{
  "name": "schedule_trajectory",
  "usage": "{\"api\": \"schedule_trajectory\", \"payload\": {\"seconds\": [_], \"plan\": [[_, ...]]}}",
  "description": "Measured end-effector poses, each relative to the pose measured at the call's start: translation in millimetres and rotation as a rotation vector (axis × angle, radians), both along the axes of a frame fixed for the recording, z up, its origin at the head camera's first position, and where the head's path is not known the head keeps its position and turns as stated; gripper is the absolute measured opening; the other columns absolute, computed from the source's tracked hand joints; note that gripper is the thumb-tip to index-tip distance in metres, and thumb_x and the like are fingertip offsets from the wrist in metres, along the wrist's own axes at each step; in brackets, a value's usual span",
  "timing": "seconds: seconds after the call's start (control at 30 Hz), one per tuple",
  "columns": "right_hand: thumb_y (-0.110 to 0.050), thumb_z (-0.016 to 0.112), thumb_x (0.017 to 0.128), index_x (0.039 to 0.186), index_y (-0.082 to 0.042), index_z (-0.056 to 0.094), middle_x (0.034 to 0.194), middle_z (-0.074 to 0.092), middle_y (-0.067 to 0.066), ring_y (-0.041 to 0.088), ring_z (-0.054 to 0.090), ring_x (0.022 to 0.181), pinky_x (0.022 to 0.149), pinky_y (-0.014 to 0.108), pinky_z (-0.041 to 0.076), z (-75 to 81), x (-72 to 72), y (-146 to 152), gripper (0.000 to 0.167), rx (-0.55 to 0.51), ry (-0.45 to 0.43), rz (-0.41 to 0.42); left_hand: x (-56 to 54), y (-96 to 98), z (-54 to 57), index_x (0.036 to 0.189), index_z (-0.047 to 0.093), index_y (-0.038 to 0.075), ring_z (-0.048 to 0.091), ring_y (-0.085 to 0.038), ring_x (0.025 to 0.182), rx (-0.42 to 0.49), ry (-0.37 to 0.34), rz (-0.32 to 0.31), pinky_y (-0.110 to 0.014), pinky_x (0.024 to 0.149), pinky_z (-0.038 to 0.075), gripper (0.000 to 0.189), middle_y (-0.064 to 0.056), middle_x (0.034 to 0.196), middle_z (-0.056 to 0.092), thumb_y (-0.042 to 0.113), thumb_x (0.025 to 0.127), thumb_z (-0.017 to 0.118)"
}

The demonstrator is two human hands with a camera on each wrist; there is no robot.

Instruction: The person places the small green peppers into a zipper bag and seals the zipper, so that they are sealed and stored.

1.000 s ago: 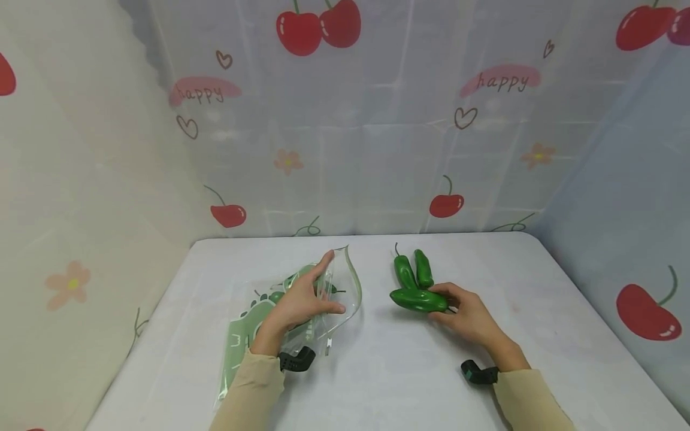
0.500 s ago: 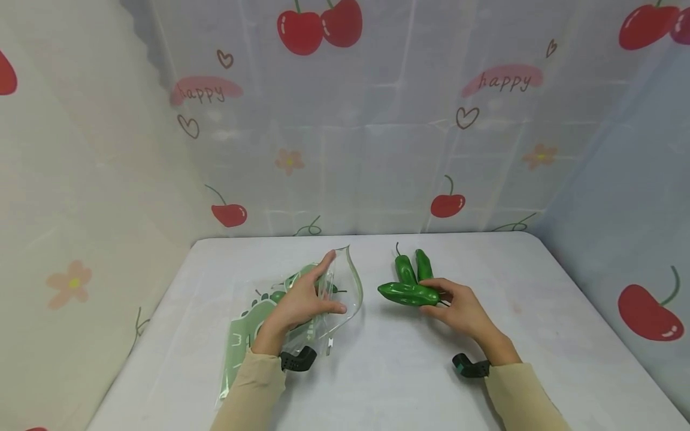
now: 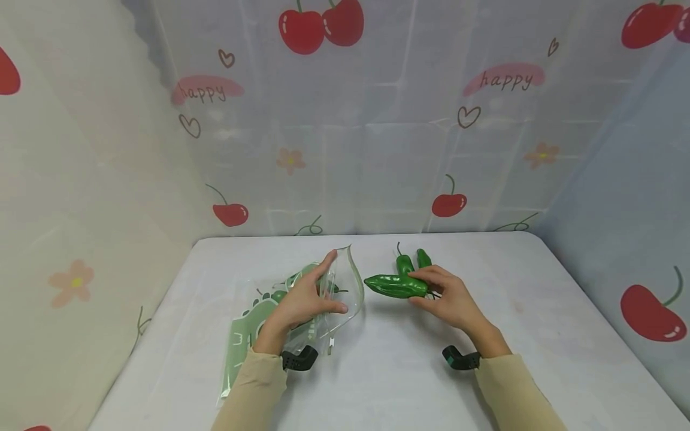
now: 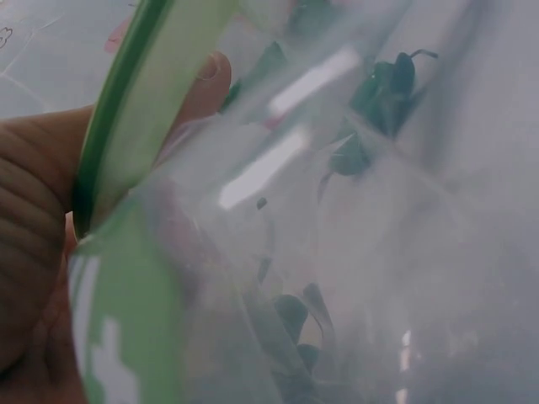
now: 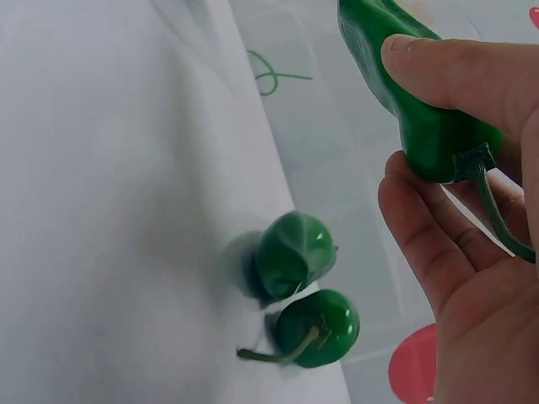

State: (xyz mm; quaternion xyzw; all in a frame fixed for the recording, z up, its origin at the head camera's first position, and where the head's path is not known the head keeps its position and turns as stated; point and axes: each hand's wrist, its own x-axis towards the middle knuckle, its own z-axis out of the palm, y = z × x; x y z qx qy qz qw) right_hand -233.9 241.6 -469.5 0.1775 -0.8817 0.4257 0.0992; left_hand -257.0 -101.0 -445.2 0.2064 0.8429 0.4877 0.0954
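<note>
My right hand (image 3: 453, 299) pinches a glossy green chili pepper (image 3: 393, 286) near its stem end, thumb on one side and fingers on the other. The pepper's tip points left, close to the mouth of a clear zip bag (image 3: 353, 305). Spread wide at that mouth is my left hand (image 3: 299, 302), its thumb and a forefinger stretching the rim apart. In the left wrist view the thumb (image 4: 210, 80) shows beside the green zip strip (image 4: 122, 101). Dark green shapes with a stem (image 4: 387, 93) show blurred through the film.
Two more green peppers, one with a long stem (image 3: 404, 264) and another (image 3: 423, 258), lie on the white table (image 3: 388, 383) behind the right hand. The bag's green printed part (image 3: 237, 341) lies under the left forearm. A cherry-print curtain (image 3: 356, 179) surrounds the table.
My right hand has carried the pepper left and slightly away from me, from over the other two peppers toward the bag mouth. The left hand and bag stay almost still.
</note>
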Motion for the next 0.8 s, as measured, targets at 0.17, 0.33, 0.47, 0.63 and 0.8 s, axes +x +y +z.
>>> {"api": "schedule_trajectory", "payload": {"seconds": [0.17,0.33,0.47,0.63,0.8], "plan": [[-0.018,0.091,0.080,0.125,-0.018,0.072,0.122,0.066,0.003,0.017,0.065,0.101,0.090,0.034,0.060,6.2,-2.0,-9,0.049,-0.014,0.000,-0.003,0.6,0.3,1.1,0.165,0.017,0.042,0.038,-0.012,0.054,0.011,-0.004,-0.005,-0.028,0.056,0.043,0.119,0.009,0.170,0.023,0.029,0.075,0.094],[-0.020,0.090,0.080,0.121,-0.016,0.071,0.118,0.068,0.008,0.022,0.069,0.099,0.089,0.045,0.060,11.7,-2.8,-18,0.046,-0.044,-0.007,-0.009,0.2,-0.2,0.1,0.160,0.015,0.053,0.040,-0.013,0.053,0.014,-0.015,-0.008,-0.027,0.055,0.044,0.118,0.011,0.169,0.024,0.031,0.075,0.094],[-0.020,0.091,0.080,0.120,-0.016,0.071,0.117,0.071,0.011,0.025,0.072,0.100,0.089,0.052,0.059,14.7,-3.7,-23,0.045,-0.064,-0.027,-0.011,-0.6,0.1,-1.1,0.163,0.016,0.046,0.042,-0.013,0.053,0.018,-0.012,-0.010,-0.028,0.055,0.045,0.119,0.010,0.169,0.025,0.025,0.077,0.094],[-0.022,0.091,0.080,0.119,-0.017,0.072,0.118,0.072,0.011,0.024,0.073,0.101,0.089,0.053,0.058,18.4,-4.0,-25,0.044,-0.072,-0.044,-0.014,-0.6,0.4,-1.1,0.161,0.015,0.051,0.043,-0.014,0.053,0.018,-0.012,-0.011,-0.030,0.057,0.047,0.119,0.013,0.168,0.024,0.027,0.076,0.094],[-0.026,0.091,0.079,0.119,-0.019,0.074,0.118,0.073,0.010,0.022,0.074,0.100,0.083,0.036,0.061,21.5,-3.4,-26,0.044,-0.058,-0.057,-0.022,0.3,0.5,-1.0,0.159,0.015,0.054,0.043,-0.014,0.053,0.034,-0.027,-0.007,-0.030,0.056,0.047,0.118,0.008,0.169,0.026,0.021,0.077,0.093]]}}
